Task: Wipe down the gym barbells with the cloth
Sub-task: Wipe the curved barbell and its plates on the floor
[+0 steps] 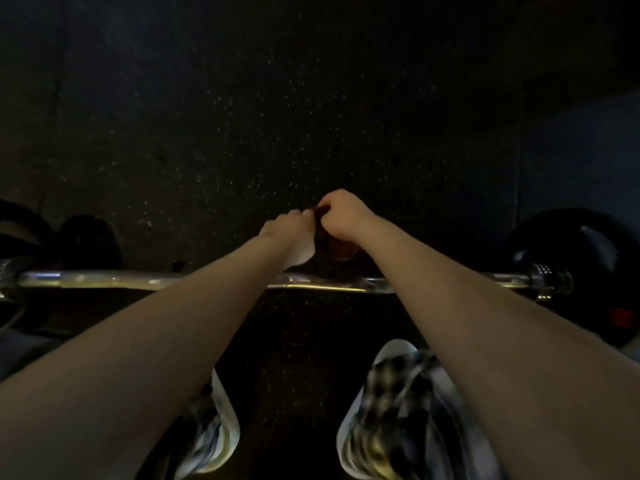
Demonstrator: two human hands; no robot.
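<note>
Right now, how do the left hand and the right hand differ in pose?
The left hand sits lower in view than the right hand. The right hand is balled in a fist; the left hand looks flatter. Both grip the dark cloth, clear of the barbell.

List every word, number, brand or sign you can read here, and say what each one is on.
None: nothing in this dim view can be read.
The red patch by the weight plate may be a label, but it is too dark and blurred to read.
No lettering shows on the barbell, the cloth or the shoes.
</note>
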